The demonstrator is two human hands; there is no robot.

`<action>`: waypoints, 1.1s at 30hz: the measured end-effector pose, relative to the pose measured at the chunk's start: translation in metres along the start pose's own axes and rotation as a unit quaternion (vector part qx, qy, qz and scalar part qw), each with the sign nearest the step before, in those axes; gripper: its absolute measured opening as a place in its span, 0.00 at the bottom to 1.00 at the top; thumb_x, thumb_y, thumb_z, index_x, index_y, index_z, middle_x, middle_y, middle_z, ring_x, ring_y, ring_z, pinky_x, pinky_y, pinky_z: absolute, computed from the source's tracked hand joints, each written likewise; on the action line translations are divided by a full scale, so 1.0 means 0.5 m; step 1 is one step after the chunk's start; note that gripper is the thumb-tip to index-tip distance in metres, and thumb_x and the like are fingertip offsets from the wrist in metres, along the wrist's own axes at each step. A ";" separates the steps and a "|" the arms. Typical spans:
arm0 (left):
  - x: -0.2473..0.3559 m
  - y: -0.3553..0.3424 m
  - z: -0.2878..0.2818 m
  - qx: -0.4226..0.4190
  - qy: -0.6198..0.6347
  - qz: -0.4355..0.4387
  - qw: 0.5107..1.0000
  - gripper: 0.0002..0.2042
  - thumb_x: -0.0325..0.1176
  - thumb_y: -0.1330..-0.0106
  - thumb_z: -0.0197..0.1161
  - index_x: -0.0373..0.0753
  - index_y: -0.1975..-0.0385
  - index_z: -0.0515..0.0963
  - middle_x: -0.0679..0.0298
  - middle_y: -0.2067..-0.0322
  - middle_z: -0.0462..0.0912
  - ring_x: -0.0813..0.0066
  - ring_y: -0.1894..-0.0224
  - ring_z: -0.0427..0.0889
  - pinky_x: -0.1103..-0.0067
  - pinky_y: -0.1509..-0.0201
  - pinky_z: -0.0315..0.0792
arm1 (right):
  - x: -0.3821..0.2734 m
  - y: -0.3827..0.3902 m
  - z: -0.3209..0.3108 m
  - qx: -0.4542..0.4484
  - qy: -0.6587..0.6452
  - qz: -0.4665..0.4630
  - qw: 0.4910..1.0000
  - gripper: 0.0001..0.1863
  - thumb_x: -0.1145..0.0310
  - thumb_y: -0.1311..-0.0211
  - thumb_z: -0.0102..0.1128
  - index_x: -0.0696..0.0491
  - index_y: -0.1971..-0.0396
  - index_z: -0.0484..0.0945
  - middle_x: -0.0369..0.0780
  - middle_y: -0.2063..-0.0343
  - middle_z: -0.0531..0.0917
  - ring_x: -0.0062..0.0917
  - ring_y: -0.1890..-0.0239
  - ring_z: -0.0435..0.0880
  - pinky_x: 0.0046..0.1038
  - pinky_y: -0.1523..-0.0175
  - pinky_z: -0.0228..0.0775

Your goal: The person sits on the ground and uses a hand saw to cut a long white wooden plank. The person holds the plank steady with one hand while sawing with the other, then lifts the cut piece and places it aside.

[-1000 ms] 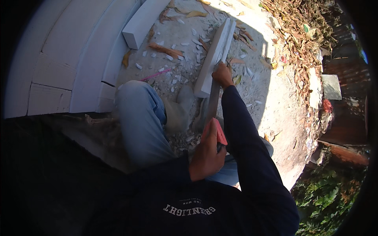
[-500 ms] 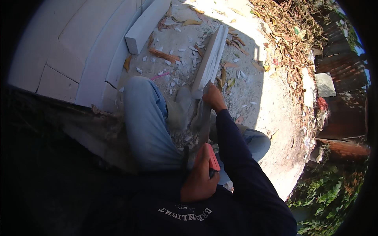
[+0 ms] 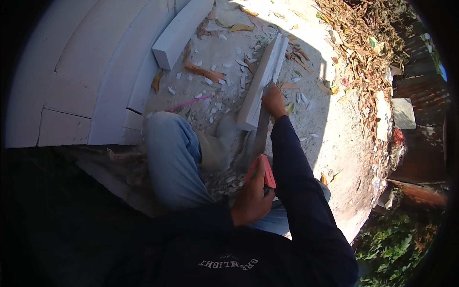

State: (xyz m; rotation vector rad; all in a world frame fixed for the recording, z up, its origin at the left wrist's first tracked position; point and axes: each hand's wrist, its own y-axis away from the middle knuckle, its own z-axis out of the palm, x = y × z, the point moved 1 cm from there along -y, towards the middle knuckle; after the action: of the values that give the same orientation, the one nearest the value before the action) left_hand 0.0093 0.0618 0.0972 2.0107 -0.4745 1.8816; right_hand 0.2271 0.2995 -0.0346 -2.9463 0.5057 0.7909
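A hand saw with a red handle (image 3: 268, 174) runs away from me, its grey blade (image 3: 261, 131) lying along the right side of a long white block (image 3: 258, 91). My left hand (image 3: 253, 198) is closed round the handle close to my body. At the far end of the blade, my right hand (image 3: 274, 101) grips the metal next to the block. The block lies on the dusty ground in front of me, with a lengthwise split or cut line near its right side. Where the blade meets the block is partly hidden by my right hand.
At the left stands a wall of pale blocks (image 3: 71, 103), with another white block (image 3: 179, 36) beside it. White chips, a pink strip (image 3: 191, 102) and brown bark (image 3: 204, 71) litter the ground. My bent knee (image 3: 167, 129) is left of the saw. Dry leaves (image 3: 363, 52) lie right.
Both hands and the saw have moved forward, away from my body, along the block. The view has shifted slightly.
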 end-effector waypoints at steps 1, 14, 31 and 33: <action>0.003 -0.005 0.002 0.002 0.006 0.000 1.000 0.38 0.21 0.36 0.57 0.20 0.27 0.45 0.27 0.33 0.59 0.34 0.28 0.60 0.63 0.27 0.59 | 0.008 -0.009 -0.001 -0.001 0.007 -0.011 1.000 0.24 0.70 0.50 0.60 0.64 0.51 0.74 0.61 0.57 0.84 0.56 0.50 0.83 0.47 0.43 0.74; -0.004 -0.018 0.000 0.014 0.012 -0.016 1.000 0.39 0.20 0.37 0.57 0.20 0.27 0.45 0.27 0.35 0.62 0.35 0.30 0.64 0.64 0.28 0.60 | 0.028 -0.021 0.013 -0.017 0.001 0.021 1.000 0.22 0.72 0.49 0.58 0.64 0.53 0.73 0.62 0.58 0.83 0.56 0.50 0.83 0.49 0.44 0.74; 0.070 0.185 -0.032 -0.030 0.003 -0.102 0.994 0.41 0.24 0.37 0.59 0.23 0.26 0.44 0.34 0.46 0.77 0.48 0.43 0.81 0.68 0.40 0.72 | -0.015 0.218 0.032 -0.065 -0.003 0.030 0.997 0.23 0.74 0.50 0.60 0.64 0.52 0.71 0.61 0.60 0.84 0.58 0.51 0.83 0.50 0.44 0.74; 0.090 0.214 -0.038 -0.039 0.016 -0.108 0.993 0.42 0.24 0.37 0.59 0.24 0.25 0.43 0.34 0.43 0.74 0.49 0.40 0.79 0.68 0.38 0.71 | -0.033 0.249 0.017 -0.086 -0.001 0.025 0.996 0.24 0.74 0.50 0.60 0.64 0.50 0.71 0.61 0.59 0.84 0.58 0.50 0.82 0.49 0.45 0.74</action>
State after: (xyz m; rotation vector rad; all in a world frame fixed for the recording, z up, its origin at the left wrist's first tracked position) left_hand -0.0545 -0.0241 0.1455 1.8948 -0.3034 1.7345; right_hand 0.1694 0.1880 -0.0291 -3.0992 0.5401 0.8862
